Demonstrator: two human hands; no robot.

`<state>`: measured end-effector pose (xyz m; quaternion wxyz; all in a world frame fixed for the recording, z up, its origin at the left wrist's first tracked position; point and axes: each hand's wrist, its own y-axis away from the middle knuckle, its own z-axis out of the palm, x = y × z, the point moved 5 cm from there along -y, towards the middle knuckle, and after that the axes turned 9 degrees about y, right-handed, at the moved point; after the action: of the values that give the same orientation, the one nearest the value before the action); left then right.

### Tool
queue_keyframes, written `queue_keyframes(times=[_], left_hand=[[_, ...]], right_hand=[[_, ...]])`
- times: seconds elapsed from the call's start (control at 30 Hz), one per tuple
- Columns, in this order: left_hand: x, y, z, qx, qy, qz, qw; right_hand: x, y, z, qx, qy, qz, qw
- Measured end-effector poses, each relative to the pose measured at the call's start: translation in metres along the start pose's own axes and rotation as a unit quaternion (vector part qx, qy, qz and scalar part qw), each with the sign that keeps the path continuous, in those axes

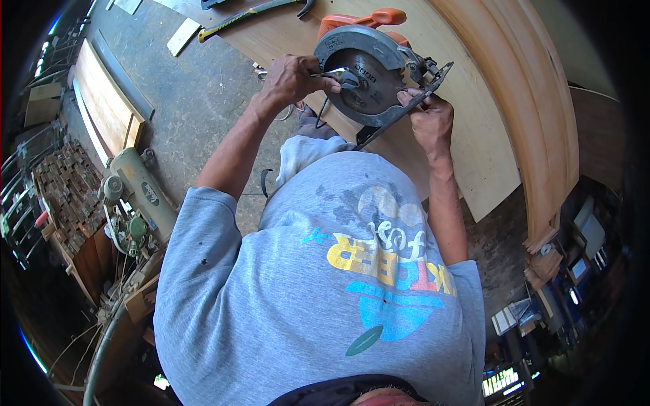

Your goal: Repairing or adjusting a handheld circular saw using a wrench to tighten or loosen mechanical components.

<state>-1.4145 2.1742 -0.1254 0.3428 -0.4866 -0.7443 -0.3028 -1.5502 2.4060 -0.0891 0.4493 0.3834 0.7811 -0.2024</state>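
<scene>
An orange and dark grey circular saw (pixel 379 47) rests on its side on the plywood, its round blade (pixel 379 95) facing up. My left hand (pixel 292 82) is closed around an adjustable wrench (pixel 349 79). The wrench's head sits at the middle of the blade, by the centre bolt, which it partly hides. My right hand (pixel 431 122) is closed on the right side of the saw, gripping near the blade's edge and the dark metal base plate (pixel 389 128). The exact hold of its fingers is partly hidden.
Beneath the saw lies a pale plywood sheet (pixel 494 162), with long curved-looking boards (pixel 528 81) at its right. A yellow and black handled hammer (pixel 254 18) lies beyond my left hand. Farther left are leaning boards (pixel 101 95), a grey-green machine (pixel 142 189) and stacked wood blocks (pixel 68 176).
</scene>
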Motion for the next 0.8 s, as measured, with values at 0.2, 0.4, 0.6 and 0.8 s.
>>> queue_keyframes(times=[0.2, 0.4, 0.6, 0.8], left_hand=[[-0.007, 0.01, 0.005, 0.011, -0.001, 0.011, 1.0], [-0.004, 0.006, -0.001, -0.001, -0.025, 0.072, 0.997], [-0.011, -0.004, -0.002, 0.005, 0.025, 0.144, 0.989], [0.004, 0.007, -0.001, 0.007, -0.019, 0.099, 0.995]], right_hand=[[0.004, 0.0, 0.0, -0.004, 0.003, -0.002, 1.0], [0.004, 0.0, -0.001, -0.004, 0.017, 0.006, 1.0], [0.009, 0.0, 0.0, -0.018, 0.003, 0.026, 0.999], [0.004, 0.001, -0.001, 0.0, -0.005, 0.013, 1.0]])
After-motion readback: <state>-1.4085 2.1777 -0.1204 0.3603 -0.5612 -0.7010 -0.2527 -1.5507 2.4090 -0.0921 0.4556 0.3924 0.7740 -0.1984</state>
